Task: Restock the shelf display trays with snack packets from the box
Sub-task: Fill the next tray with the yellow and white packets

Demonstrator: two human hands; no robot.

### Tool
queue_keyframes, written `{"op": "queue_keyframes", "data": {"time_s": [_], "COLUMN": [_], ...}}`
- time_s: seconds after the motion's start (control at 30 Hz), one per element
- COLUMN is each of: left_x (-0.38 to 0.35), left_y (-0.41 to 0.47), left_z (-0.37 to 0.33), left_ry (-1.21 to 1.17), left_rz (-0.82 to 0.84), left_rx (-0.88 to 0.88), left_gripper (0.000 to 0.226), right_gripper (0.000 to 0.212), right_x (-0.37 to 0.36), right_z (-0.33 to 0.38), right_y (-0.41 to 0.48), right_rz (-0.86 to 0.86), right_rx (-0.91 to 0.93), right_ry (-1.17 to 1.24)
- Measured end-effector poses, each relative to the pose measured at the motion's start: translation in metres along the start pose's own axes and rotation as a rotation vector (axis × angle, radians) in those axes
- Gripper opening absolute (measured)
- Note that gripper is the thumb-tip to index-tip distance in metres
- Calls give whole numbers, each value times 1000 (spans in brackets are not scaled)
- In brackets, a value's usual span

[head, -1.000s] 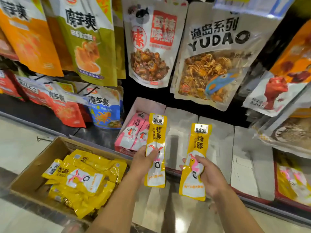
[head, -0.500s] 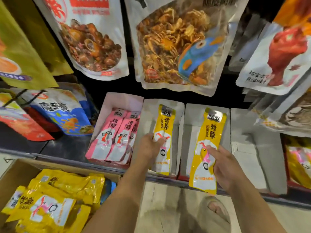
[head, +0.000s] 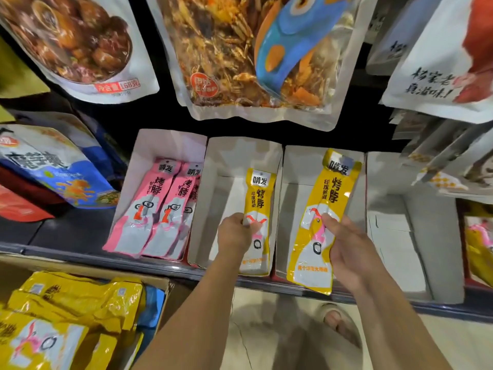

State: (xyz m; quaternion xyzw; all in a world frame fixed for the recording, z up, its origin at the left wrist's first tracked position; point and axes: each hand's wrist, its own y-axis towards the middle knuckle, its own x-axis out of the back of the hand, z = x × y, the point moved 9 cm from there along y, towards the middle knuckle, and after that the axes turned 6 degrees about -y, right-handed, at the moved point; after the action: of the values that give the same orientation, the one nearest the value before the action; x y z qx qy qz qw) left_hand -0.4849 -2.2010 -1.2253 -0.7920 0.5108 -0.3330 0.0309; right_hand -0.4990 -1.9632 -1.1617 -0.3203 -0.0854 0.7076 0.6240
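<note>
Yellow foil snack packets (head: 80,303) are heaped in the brown cardboard box (head: 93,268) at 8 o'clock. Beyond, a long yellow packet (head: 260,198) is gripped by the fingers of the left hand (head: 234,236) inside a white card tray (head: 240,153); a second yellow packet (head: 330,198), at its 3 o'clock, by the right hand (head: 352,252).

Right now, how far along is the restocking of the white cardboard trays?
Done: the leftmost white cardboard tray holds pink snack packets. In hand: the left hand grips a yellow snack packet inside the second tray; the right hand holds another yellow packet over the third tray. Left: both need releasing, the fourth tray shows bare card, and the brown cardboard box holds more yellow packets.
</note>
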Motion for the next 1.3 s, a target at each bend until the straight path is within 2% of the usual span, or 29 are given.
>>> {"op": "queue_keyframes", "data": {"time_s": [0.07, 0.17, 0.3, 0.43, 0.53, 0.6, 0.73, 0.87, 1.03, 1.17, 1.27, 1.3], "left_x": [3, 7, 27, 82, 126, 137, 136, 139, 136, 137, 138, 138], "left_y": [0, 0, -7, -30, -39, -28, -11, 0, 11, 13, 13, 14], "left_z": [-2, -6, -20, -42, -41, -25, -3, 6, 21, 22, 23, 24], "left_ry": [48, 93, 294, 107, 47, -5, 107, -60, -234, -229, -244, -244], "left_rz": [-28, -52, -85, -234, -409, -369, -220, -133, -75, -82, -80, -80], "left_rx": [15, 7, -135, -379, -435, -373, -283, -212, -115, -99, -94, -95], "left_gripper": [30, 50, 46, 32, 34, 34, 29, 30, 21, 20, 21, 21], "right_gripper": [33, 34, 29, 29, 29, 27, 28, 29, 25, 46, 76, 74], "right_x": [-2, -3, -11, -29, -48, -64, -93, -119, -139, -148, -152, -151], "right_z": [-3, -8, -8, -5, -5, -8, -18, -37, -66, -83, -88, -89], "right_y": [-1, -2, -4, -10, -16, -20, -18, 1, 35, 57, 70, 73], "right_rz": [9, 1, -9, 15, 42, 73, 123, 96, -17, -120, -194, -228], "right_rx": [-13, -29, -38, -23, -11, -17, -32, -52, -81, -107, -84, -76], "right_ry": [2, 5, -14, -17, 19, 21, -21, -57, -129, -283, -464, -520]}}
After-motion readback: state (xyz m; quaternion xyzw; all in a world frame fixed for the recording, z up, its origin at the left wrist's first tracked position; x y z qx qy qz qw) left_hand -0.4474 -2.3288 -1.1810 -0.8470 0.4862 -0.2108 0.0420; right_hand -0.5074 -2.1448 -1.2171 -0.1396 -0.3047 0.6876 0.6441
